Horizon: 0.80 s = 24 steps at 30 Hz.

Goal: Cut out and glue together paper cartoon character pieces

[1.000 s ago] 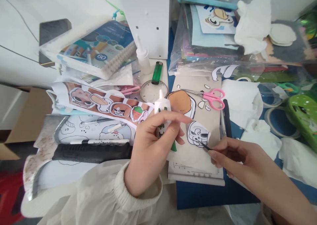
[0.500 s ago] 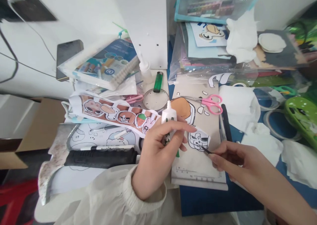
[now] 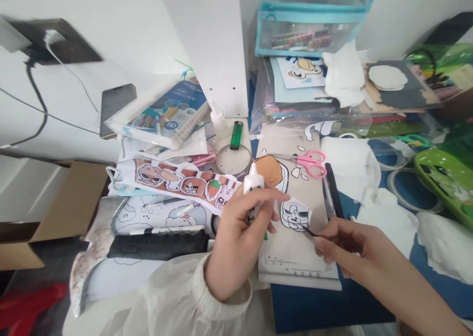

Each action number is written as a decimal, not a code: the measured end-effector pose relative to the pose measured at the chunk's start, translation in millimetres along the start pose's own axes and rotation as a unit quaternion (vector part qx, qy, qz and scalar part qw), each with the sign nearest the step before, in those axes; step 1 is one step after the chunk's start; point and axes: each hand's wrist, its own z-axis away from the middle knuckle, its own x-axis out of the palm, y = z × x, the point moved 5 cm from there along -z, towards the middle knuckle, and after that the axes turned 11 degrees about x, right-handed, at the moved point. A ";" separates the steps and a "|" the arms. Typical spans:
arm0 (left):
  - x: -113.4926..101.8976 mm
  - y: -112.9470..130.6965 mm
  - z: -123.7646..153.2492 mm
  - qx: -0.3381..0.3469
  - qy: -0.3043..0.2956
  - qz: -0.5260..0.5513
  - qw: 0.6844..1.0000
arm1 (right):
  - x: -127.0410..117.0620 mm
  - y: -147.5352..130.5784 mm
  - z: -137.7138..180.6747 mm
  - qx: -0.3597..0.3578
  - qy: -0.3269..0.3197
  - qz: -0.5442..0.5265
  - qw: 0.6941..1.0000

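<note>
The left hand (image 3: 236, 232) holds a white glue bottle (image 3: 254, 190) upright; the fingers are curled around its body, and the nozzle stands above the index finger. The right hand (image 3: 345, 245) has its thumb and index finger pinched narrow on a thin dark tool (image 3: 307, 230). The tip of this tool touches the lower right edge of a small cartoon cutout (image 3: 294, 214). The cutout lies between the two hands, just beside the left fingertips, on a beige paper pad (image 3: 295, 257).

Left of the left wrist lies a black bar-shaped object (image 3: 158, 244) with a white marker (image 3: 166, 230) along its far side. Beyond the left fingers, a strip of cartoon stickers (image 3: 181, 182) stretches to the left. Past the glue bottle there is an orange cutout (image 3: 271, 171), and pink scissors (image 3: 312, 161) rest on the pad beyond the right fingertips. A black pen (image 3: 333, 190) lies just right of the pad. Farther away stand a round clear dish (image 3: 233, 159), a green lighter (image 3: 236, 135) and a blue zip pouch (image 3: 310, 23).
</note>
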 end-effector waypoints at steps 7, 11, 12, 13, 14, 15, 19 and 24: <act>6.4 7.5 8.9 0.060 0.028 0.042 0.997 | 0.1 -2.0 -1.3 -0.037 -0.041 -0.177 0.983; 8.8 9.1 9.1 0.055 0.019 0.061 0.996 | 13.4 -14.3 -4.6 -0.088 -0.129 -0.404 0.901; 9.3 8.2 8.7 0.042 -0.001 0.042 0.998 | 18.4 -18.3 -6.0 -0.102 -0.164 -0.455 0.869; 9.8 7.1 8.3 0.030 -0.029 0.015 0.999 | 22.9 -21.9 -7.7 -0.114 -0.195 -0.500 0.836; 10.5 6.2 8.1 0.023 -0.062 -0.016 0.998 | 27.6 -24.7 -9.3 -0.121 -0.228 -0.533 0.806; 11.0 5.6 8.0 0.022 -0.092 -0.047 0.994 | 31.8 -26.6 -10.9 -0.123 -0.257 -0.559 0.779; 11.9 8.4 7.5 0.087 -0.144 -0.182 0.969 | 39.2 -28.5 -12.2 -0.139 -0.345 -0.615 0.695; 17.8 20.3 7.6 0.230 -0.120 -0.387 0.885 | 38.1 -28.0 -9.8 -0.145 -0.390 -0.619 0.666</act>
